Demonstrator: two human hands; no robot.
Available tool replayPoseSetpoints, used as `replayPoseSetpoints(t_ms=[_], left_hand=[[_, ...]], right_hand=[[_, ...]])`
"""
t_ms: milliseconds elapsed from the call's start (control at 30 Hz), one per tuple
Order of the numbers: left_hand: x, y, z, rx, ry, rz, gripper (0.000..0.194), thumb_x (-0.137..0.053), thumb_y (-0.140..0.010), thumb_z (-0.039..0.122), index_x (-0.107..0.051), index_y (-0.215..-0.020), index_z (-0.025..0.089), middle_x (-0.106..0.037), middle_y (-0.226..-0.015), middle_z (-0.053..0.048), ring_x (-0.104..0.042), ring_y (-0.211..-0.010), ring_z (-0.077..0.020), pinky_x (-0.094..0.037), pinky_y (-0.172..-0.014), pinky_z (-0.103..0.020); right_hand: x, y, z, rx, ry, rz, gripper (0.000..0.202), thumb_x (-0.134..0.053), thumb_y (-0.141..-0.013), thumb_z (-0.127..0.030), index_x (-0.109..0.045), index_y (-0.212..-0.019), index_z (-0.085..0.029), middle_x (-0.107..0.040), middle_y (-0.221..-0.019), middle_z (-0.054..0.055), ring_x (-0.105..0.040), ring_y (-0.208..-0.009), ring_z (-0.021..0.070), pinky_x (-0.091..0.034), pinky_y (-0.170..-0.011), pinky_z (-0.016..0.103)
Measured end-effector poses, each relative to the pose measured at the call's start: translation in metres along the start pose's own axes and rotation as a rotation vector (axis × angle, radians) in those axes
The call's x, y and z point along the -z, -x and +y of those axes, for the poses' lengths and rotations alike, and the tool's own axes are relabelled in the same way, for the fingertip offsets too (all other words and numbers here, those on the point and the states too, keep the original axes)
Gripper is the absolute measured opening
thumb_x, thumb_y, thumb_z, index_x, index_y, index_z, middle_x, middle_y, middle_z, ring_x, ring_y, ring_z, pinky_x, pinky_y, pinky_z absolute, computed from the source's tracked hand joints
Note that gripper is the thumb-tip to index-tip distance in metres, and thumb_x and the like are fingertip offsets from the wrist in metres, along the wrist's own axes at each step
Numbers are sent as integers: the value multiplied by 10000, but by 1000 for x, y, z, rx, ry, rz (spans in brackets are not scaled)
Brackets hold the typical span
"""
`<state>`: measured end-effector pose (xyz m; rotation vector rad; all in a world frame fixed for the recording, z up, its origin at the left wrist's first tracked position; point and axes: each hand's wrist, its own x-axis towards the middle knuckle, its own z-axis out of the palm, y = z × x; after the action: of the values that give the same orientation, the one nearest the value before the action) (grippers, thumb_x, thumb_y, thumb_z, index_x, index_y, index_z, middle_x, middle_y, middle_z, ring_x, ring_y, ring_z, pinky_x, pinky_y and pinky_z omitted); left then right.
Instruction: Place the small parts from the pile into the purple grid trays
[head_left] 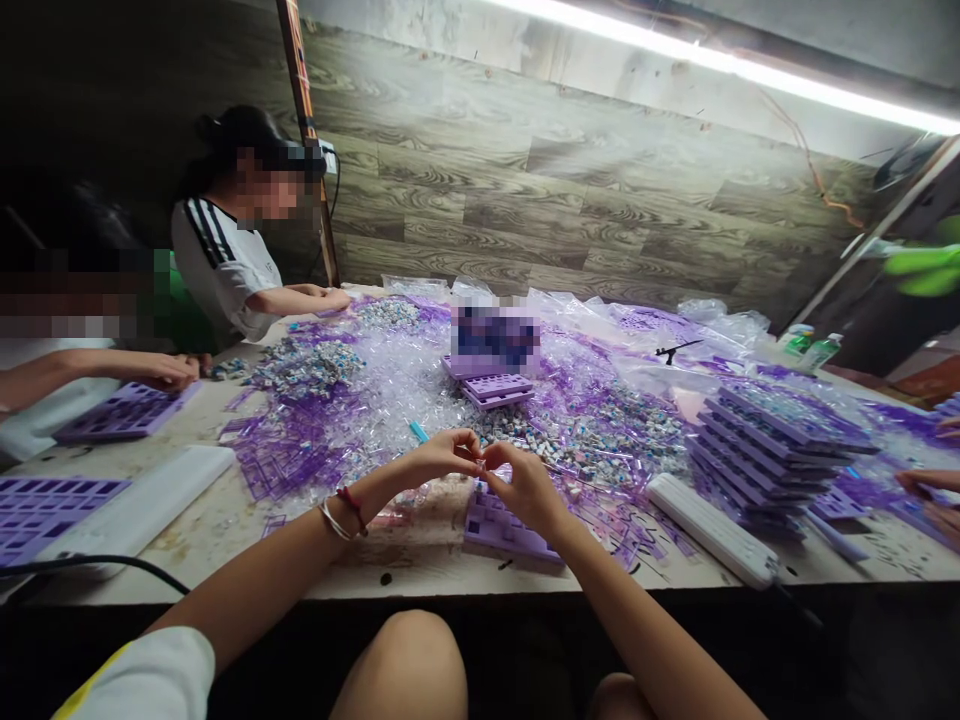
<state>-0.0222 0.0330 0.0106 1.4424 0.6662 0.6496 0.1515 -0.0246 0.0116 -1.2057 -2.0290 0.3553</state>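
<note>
My left hand (448, 455) and my right hand (519, 482) meet at the fingertips above the table. Both are closed in a pinch on something small and clear, too small to name. Just below my right hand lies a purple tray (499, 530) with square compartments, partly covered by that hand. Behind my hands spreads a heap of small white and blue pieces (592, 440). Clear plastic pieces (397, 380) are piled beyond my left hand, and a light blue stick (418, 431) lies just behind it.
A stack of purple trays (765, 460) stands right, beside a white bar (712, 530). Another white bar (150, 500) and a purple tray (52, 510) lie left. Purple frames (289, 460) are heaped between. Two people work at the left; another person's hands (934, 495) show at the right edge.
</note>
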Motion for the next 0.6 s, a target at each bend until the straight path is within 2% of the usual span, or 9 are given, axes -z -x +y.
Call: replayPoseSetpoints(t_ms=[133, 233, 433, 600], left_hand=[[1, 0, -1, -1, 9, 2, 396, -826, -542, 223, -527, -790, 143, -581, -762, 30, -554, -684, -103, -388, -626, -232], [3, -2, -4, 3, -29, 5, 409, -829, -540, 230, -548, -824, 144, -580, -788, 31, -566, -696, -106, -401, -633, -233], [11, -7, -11, -23, -222, -87, 334, -801, -597, 293, -599, -804, 125, -620, -704, 14, -562, -632, -112, -394, -583, -225], [14, -7, -12, -36, -261, -140, 301, -799, -604, 285, -624, -787, 122, -621, -656, 21, -551, -604, -105, -388, -562, -213]], right_hand=[[0, -1, 1, 44, -35, 20, 171, -633, -741, -69, -628, -875, -175, -704, -901, 56, -657, -855, 200, -479, -788, 312], [2, 0, 1, 54, -43, 4, 156, -635, -736, -60, -649, -826, -187, -714, -873, 37, -663, -824, 190, -475, -783, 303], [6, 1, 0, 37, 69, -49, 120, -670, -728, -82, -661, -757, -198, -707, -794, 16, -644, -752, 177, -447, -734, 283], [6, 2, 0, 35, 124, -77, 121, -702, -709, -90, -671, -737, -203, -692, -755, 11, -622, -719, 167, -427, -708, 270]])
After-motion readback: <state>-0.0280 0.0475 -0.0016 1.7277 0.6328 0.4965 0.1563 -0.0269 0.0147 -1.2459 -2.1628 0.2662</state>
